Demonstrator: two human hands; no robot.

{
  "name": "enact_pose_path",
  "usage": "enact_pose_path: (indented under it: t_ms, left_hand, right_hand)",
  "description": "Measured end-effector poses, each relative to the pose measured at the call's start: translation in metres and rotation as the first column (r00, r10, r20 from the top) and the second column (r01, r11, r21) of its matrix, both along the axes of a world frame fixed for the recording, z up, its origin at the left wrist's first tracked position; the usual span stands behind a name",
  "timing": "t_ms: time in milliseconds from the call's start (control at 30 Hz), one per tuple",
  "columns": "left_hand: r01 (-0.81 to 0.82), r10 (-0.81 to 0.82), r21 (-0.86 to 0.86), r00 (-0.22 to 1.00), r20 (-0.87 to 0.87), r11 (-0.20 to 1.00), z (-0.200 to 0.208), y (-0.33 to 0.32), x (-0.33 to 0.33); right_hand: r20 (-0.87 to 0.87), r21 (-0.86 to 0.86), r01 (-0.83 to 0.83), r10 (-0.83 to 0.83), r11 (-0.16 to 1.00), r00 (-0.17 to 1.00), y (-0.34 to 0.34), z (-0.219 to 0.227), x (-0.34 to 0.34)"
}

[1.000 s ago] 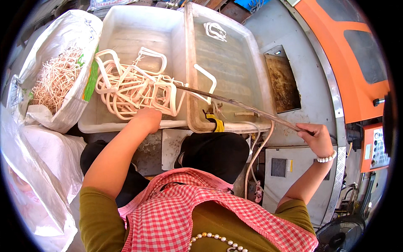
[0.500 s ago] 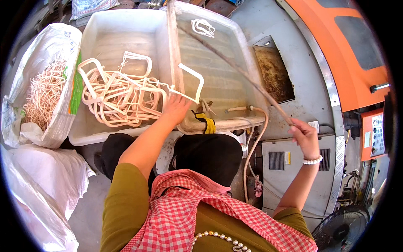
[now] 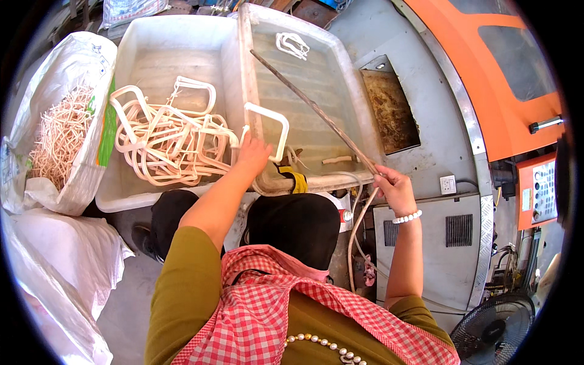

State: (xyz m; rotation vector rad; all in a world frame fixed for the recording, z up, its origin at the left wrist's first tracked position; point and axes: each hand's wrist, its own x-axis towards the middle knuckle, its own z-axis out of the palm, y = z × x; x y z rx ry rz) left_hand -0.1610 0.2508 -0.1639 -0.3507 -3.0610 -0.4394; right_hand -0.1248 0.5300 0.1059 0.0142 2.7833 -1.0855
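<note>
My left hand (image 3: 254,152) is closed at the shared edge of two tubs, on a cream U-shaped plastic handle (image 3: 284,131) that sticks up over the water; the exact grip is hidden by the fingers. Beside that hand, in the left white tub (image 3: 228,58), lies a tangled pile of similar cream plastic handles (image 3: 143,146). A long, thin wooden stick (image 3: 316,108) is gripped near its lower end by my right hand (image 3: 394,187). It slants up and left across the right tub (image 3: 350,58), which holds water. A small white bundle of pieces (image 3: 292,45) sits at that tub's far end.
A white sack (image 3: 79,52) of thin plastic scraps (image 3: 61,137) stands at the left. Yellow-and-black cloth (image 3: 295,179) hangs on the water tub's near edge, with a hose (image 3: 354,240) beside it. An orange-and-grey machine (image 3: 450,67) and a black fan (image 3: 494,328) are at the right.
My right hand has moved left and nearer the tub, shifting the stick with it. The U-shaped handle by my left hand has moved slightly left and down.
</note>
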Motion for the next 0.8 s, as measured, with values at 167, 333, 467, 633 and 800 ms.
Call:
enact_pose_path:
  t_ms: [167,333,467,633,800]
  left_hand:
    - [-0.006,0.021,-0.103,0.988,0.153,0.995,0.010,-0.040,0.012]
    - [-0.107,0.098,0.104,0.992,0.082,0.989,0.070,-0.120,0.043]
    - [-0.272,0.249,0.203,0.959,0.134,0.940,0.109,-0.166,0.079]
    - [-0.240,0.250,0.285,0.968,0.005,0.928,0.122,-0.178,0.100]
    - [-0.176,0.176,0.024,0.984,0.011,0.984,0.093,-0.169,0.113]
  right_hand:
    - [0.044,-0.014,-0.048,0.048,0.999,0.998,-0.031,-0.008,-0.010]
    - [0.184,-0.112,-0.167,0.186,0.979,0.965,-0.082,-0.054,-0.043]
    - [0.330,-0.138,-0.214,0.248,0.967,0.911,-0.135,-0.118,-0.065]
    - [0.312,0.166,-0.433,0.369,0.886,0.875,-0.175,-0.218,-0.047]
    - [-0.058,0.548,-0.490,0.615,0.679,0.787,-0.200,-0.182,-0.045]
